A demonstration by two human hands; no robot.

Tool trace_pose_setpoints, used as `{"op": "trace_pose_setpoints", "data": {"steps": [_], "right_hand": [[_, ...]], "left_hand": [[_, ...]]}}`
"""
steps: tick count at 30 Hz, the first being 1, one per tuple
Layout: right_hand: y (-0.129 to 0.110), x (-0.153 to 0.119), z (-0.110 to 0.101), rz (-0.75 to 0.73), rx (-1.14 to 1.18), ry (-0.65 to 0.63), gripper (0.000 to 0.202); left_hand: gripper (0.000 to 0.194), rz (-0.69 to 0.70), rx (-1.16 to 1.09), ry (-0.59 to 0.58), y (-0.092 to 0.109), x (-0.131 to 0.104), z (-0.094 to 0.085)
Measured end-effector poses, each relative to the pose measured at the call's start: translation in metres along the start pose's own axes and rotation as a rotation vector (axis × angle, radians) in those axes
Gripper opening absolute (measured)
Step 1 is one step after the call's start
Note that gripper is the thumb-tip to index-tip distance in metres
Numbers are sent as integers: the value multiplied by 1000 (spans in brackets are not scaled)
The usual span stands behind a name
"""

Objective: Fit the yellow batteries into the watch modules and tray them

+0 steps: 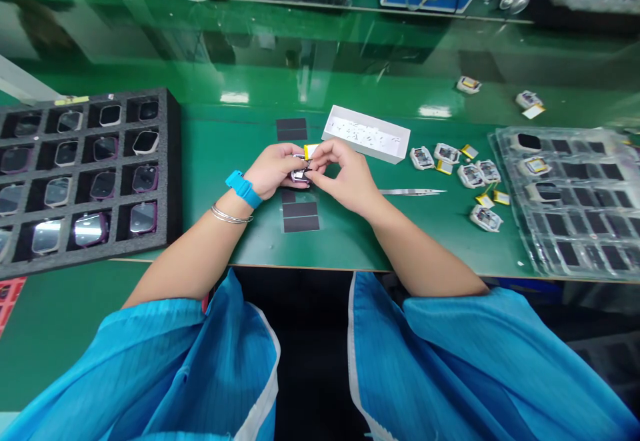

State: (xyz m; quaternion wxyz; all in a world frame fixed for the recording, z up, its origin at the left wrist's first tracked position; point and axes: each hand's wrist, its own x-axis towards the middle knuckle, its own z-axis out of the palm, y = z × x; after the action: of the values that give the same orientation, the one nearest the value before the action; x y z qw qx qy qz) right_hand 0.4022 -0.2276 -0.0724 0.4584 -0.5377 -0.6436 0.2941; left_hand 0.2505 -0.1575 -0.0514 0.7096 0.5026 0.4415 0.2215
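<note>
The left hand grasped a small purple-edged watch case, thumb over the top and fingers below, holding it just above the green workbench. The right hand met it from the other side, thumb and forefinger bent in at the case's near right edge; whether those fingertips pinched a part or merely touched it could not be told. A yellow battery pack showed at the far side of the grip, between the two hands. Beyond the grip lay a sheet of black adhesive strips, and a second strip sheet lay on its near side. Beyond and to the right of the grip, just past the right hand, stood an open white box with tiny dark pieces scattered inside. Right of the grip, past the right wrist, lay metal tweezers, and farther that way a loose group of white watch housings with yellow cells among them. Clear plastic trays lay stacked at the far right of the grip. Well to its left, a black foam tray held glass-faced watches in its compartments.
</note>
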Motion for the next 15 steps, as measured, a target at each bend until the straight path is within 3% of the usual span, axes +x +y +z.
{"op": "trace_pose_setpoints", "data": {"steps": [9, 15], "right_hand": [[-4, -3, 3, -102, -227, 142, 6], [-1, -1, 2, -57, -87, 45, 16]], "left_hand": [[12, 17, -6, 31, -1, 2, 0], [10, 18, -4, 14, -1, 2, 0]]}}
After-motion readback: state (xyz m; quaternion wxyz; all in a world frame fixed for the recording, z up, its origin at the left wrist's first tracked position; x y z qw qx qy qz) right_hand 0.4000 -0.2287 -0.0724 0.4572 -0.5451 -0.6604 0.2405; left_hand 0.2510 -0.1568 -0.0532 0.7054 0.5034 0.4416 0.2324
